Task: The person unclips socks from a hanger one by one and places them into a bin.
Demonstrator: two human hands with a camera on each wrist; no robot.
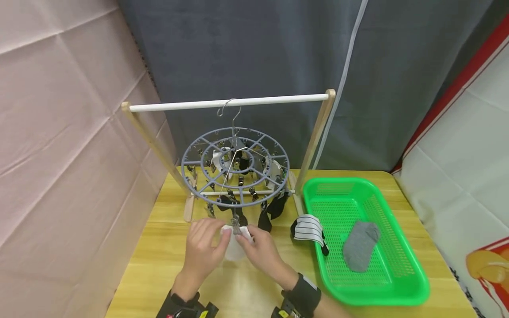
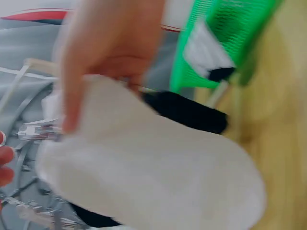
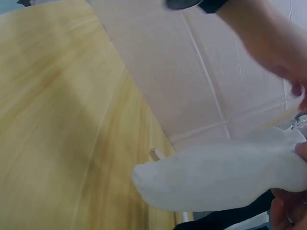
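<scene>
You have a white sock [image 1: 233, 247] between both hands, hanging from a metal clip [image 1: 236, 227] at the near edge of the round grey sock hanger [image 1: 235, 165], just above the tabletop [image 1: 167, 247]. Your left hand [image 1: 204, 247] pinches the cuff from its side, thumb and fingers curled round the cloth, and your right hand [image 1: 260, 249] holds the sock's other edge right beside the clip, fingers likewise closed on the fabric. From the left wrist view the sock [image 2: 148, 177] looks thick, soft and limp; from the right wrist view its toe end [image 3: 158, 179] droops free below your grip and away from it. Judge it as very light, with no stiffness at all: it will fold and swing wherever you do not support it, so keep your grip at the cuff, directly under the clip, where the cloth is doubled and least likely to stretch. It is not fragile or slippery, though the knit could snag or pull on the clip's teeth. Black socks [image 1: 274, 212] hang just beyond your right hand on the same hanger, close enough to brush. Further off to that side sit a striped sock [image 1: 308, 229] over the rim of the green basket [image 1: 397, 282] and a grey sock [image 1: 359, 245] inside it.
</scene>
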